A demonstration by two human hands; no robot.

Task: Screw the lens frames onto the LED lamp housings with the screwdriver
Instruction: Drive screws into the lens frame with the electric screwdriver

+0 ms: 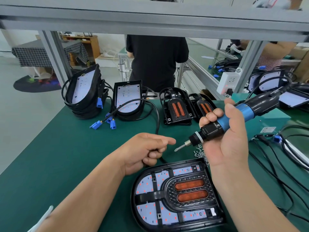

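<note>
An LED lamp housing lies flat near the front of the green table, with a black lens frame carrying two orange lenses set into it. My right hand grips a blue and black electric screwdriver, its bit pointing down-left above a pile of several small screws. My left hand hovers just left of the bit, index finger and thumb extended toward it, other fingers curled. Whether it pinches a screw cannot be seen.
Stacked open housings with blue connectors stand at the back left; two lens frames lean at the back centre. Black cables trail on the right. A person in black stands behind the table. A metal frame beam crosses overhead.
</note>
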